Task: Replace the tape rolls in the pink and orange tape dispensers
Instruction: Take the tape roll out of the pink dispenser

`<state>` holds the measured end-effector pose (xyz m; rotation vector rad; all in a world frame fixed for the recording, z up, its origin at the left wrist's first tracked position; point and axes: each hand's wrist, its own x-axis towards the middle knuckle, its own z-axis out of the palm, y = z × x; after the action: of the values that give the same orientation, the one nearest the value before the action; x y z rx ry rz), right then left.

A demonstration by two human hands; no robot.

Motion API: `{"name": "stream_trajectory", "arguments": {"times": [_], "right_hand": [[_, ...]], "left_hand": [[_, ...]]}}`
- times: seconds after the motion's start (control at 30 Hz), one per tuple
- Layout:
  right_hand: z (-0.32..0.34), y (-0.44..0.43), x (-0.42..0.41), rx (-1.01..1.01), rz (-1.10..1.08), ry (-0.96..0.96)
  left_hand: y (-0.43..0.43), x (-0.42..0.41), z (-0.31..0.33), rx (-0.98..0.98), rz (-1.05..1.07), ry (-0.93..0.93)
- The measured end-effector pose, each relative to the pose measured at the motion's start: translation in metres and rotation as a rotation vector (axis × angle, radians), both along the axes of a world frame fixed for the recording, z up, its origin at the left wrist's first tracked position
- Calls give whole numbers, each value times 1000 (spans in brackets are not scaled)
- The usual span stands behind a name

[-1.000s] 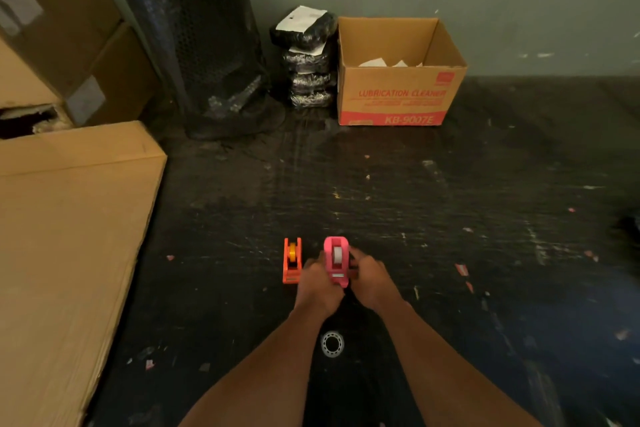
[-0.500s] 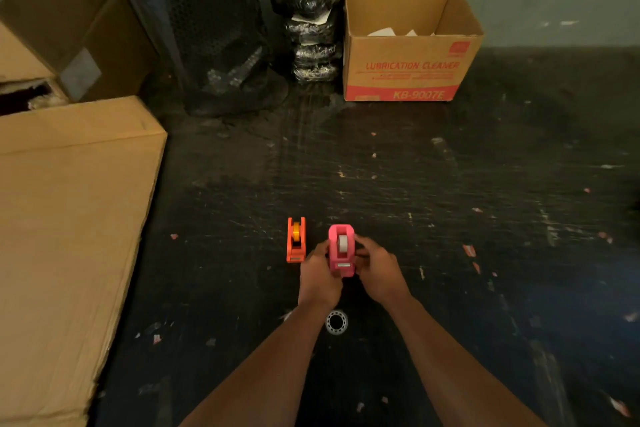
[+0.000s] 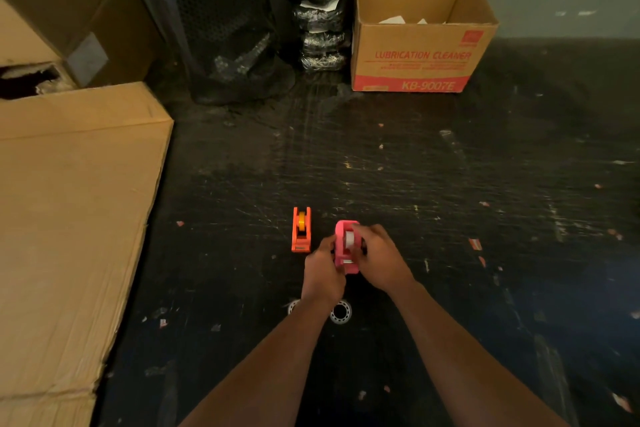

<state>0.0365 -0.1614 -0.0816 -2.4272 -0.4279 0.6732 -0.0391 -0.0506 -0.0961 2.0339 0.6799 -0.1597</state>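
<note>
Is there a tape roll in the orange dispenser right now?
Yes, loaded. The orange dispenser stands on the floor, untouched by either hand, with an amber roll seated between its side walls.

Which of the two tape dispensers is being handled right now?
The pink dispenser: both hands grip it, while the orange dispenser stands untouched to its left.

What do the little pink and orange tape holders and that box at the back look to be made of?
The pink dispenser and the orange dispenser look like moulded plastic: solid bright colour, smooth, slightly glossy. The box looks like plain corrugated cardboard: matte brown walls, folded flaps, red printing. None of this is certain from sight alone.
</note>
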Motion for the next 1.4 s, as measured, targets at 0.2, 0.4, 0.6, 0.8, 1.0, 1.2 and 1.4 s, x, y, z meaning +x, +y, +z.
{"name": "stream_trajectory", "arguments": {"times": [0.2,0.4,0.6,0.8,1.0,1.2,1.4], "right_hand": [[-7,2,6,-77,54,-8],[-6,3,6,-4,-9,-58],[6,2,2,150,-123,-33],[14,-5,-1,261,-163,-63],[23,-9,-4,503,-323,34],[20,-11,-8,608,-419,96],[15,-13,-11,603,-396,128]], "left_hand": [[-1,0,4,4,-3,19],[-3,2,12,-7,8,-5],[-7,3,27,73,100,-192],[4,25,48,-28,84,-129],[14,35,44,-304,86,-93],[20,34,49,-477,97,-92],[22,33,42,-475,110,-78]]}}
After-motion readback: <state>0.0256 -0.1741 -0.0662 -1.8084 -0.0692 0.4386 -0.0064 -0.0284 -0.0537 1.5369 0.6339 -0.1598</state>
